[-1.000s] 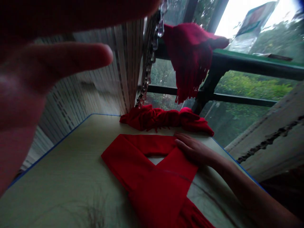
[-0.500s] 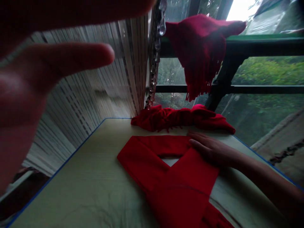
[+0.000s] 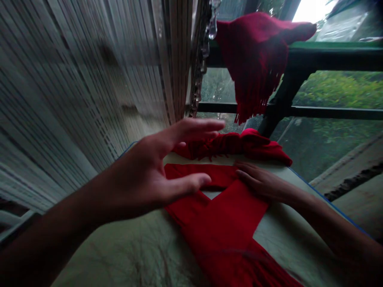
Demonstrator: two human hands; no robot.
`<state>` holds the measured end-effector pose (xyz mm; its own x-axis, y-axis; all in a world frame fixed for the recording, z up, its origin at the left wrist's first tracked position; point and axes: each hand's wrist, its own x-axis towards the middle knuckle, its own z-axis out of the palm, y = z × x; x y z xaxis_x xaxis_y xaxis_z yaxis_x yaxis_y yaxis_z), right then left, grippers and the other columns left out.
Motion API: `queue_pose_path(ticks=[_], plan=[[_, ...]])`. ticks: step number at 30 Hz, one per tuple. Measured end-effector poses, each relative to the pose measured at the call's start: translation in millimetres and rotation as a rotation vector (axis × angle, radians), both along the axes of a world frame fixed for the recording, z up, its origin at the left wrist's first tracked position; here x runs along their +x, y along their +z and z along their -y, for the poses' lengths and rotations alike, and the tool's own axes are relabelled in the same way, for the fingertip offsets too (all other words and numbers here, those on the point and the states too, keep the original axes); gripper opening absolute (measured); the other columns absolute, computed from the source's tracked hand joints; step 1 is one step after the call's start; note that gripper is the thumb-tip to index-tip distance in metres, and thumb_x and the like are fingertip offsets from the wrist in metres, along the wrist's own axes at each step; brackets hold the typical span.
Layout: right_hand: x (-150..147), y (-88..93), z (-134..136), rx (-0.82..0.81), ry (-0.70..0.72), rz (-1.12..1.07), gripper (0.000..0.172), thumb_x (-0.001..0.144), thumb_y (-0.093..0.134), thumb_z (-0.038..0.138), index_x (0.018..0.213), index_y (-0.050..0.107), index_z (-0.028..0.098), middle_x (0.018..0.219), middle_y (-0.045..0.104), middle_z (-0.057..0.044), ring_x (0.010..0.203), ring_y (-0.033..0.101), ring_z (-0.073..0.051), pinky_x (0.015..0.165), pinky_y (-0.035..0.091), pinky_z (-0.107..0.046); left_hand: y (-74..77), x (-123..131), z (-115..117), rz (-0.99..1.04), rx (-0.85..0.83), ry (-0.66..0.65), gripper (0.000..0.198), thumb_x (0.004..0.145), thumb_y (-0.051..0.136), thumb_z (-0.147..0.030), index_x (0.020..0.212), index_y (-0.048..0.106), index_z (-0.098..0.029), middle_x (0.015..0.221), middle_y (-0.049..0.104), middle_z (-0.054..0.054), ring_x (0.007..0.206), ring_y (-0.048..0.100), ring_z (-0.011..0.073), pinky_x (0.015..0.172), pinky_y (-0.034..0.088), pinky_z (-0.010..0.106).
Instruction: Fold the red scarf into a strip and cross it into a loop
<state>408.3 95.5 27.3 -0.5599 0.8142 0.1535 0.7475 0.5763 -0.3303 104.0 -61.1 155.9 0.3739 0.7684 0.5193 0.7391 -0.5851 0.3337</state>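
Note:
A red scarf lies folded and crossed over itself on the pale table, with a small gap near its top and fringe at the lower right. My left hand hangs in the air above the scarf's left part, thumb and fingers apart, holding nothing. On the scarf's upper right corner my right hand lies flat, fingers stretched out to the left.
Behind the scarf lies a crumpled red cloth. Another fringed red scarf hangs over a green window rail. A string curtain borders the left side, with a strand of clear beads beside the window.
My left hand has moved from close to the camera at the upper left, forward and down to above the scarf. My right hand has stayed on the scarf's corner.

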Motion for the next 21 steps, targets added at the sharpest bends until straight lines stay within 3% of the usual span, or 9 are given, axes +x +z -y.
queue_pose_path(ticks=[3,7,11,15,18,21], plan=[[0.0,-0.9,-0.5,-0.020,-0.021,0.007,0.076,0.098,0.028,0.068,0.142,0.060,0.015,0.151,0.056,-0.016,0.140,0.051,-0.037,0.122,0.035,-0.053,-18.8,-6.8,-40.1,0.009,-0.006,0.007,0.033,0.091,0.066,-0.033,0.122,0.070,-0.022,0.122,0.073,0.003,0.112,0.069,0.0222,0.102,0.055,0.037],[0.8,0.0,-0.6,-0.042,-0.028,0.030,0.081,0.097,0.025,0.070,0.144,0.058,0.012,0.153,0.053,-0.017,0.143,0.048,-0.038,0.123,0.032,-0.054,-52.1,-24.4,-77.1,-0.040,-0.044,0.139,0.022,0.094,0.059,-0.030,0.105,0.075,-0.020,0.108,0.076,0.004,0.102,0.071,0.0225,0.099,0.053,0.040],[3.2,-2.4,-3.7,0.011,0.000,0.005,0.080,0.099,0.025,0.070,0.145,0.057,0.012,0.153,0.053,-0.018,0.145,0.046,-0.037,0.124,0.031,-0.055,-81.2,-36.4,-77.3,-0.116,-0.112,0.108,0.037,0.101,0.046,-0.038,0.121,0.071,-0.019,0.130,0.071,0.007,0.126,0.063,0.0239,0.113,0.044,0.040],[2.0,-5.0,-3.7,0.099,0.009,-0.021,0.076,0.101,0.027,0.066,0.149,0.052,0.012,0.159,0.046,-0.018,0.151,0.036,-0.036,0.126,0.024,-0.058,-104.7,-36.3,-69.1,-0.279,-0.336,0.125,0.061,0.105,0.033,-0.051,0.152,0.048,-0.015,0.159,0.047,0.011,0.149,0.040,0.0279,0.125,0.028,0.047],[-1.7,-5.2,0.1,0.089,0.036,-0.019,0.072,0.103,0.028,0.063,0.149,0.054,0.014,0.157,0.048,-0.017,0.148,0.040,-0.035,0.125,0.027,-0.057,-111.9,-33.7,-69.9,-0.326,-0.379,0.166,0.064,0.105,0.032,-0.053,0.156,0.043,-0.016,0.162,0.043,0.011,0.152,0.036,0.0306,0.126,0.026,0.053],[-4.2,-4.9,3.0,0.057,0.034,-0.025,0.071,0.102,0.029,0.064,0.146,0.057,0.016,0.154,0.053,-0.016,0.145,0.046,-0.035,0.124,0.032,-0.055,-92.4,-33.7,-65.6,-0.230,-0.306,0.087,0.057,0.101,0.046,-0.050,0.146,0.055,-0.017,0.154,0.053,0.011,0.146,0.045,0.0304,0.123,0.032,0.051]])
